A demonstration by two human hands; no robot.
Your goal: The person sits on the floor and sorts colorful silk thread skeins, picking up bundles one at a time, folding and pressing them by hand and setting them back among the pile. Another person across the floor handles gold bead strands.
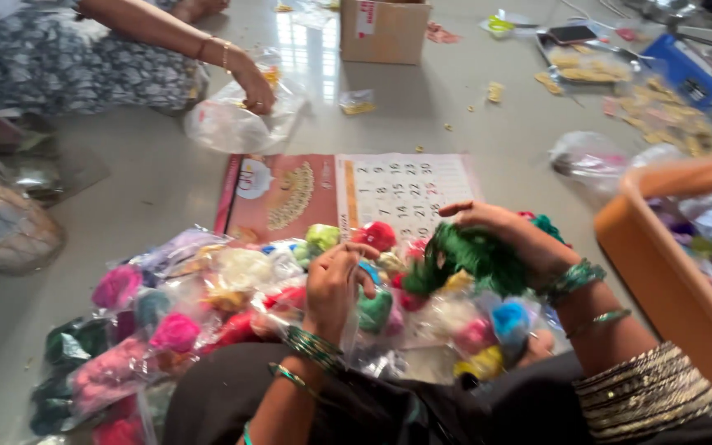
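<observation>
Gripping w/ both hands, seen from head cam:
R hand: right hand [508, 235] curled shut round green yarn bundle [467, 259], fingers wrapped over its top, thumb side twd calendar
L hand: left hand [335, 280] closed in a loose pinch, fingertips at a small blue bit, can't tell what; green bangles on wrist
Yarn: deep green, loose fluffy strands hanging below the R fist, held just above the heap, betw the two hands
Heap: clear bags of coloured pom-poms [208, 321] on lap & floor – pink, red, teal, yellow, blue
Behind heap: wall calendar [348, 194] flat on floor
Right edge: orange tray [661, 264] w/ more bags
Far left: another person's hand [253, 82] on a clear plastic bag [228, 124], well apart
Top: cardboard box [385, 33]
</observation>
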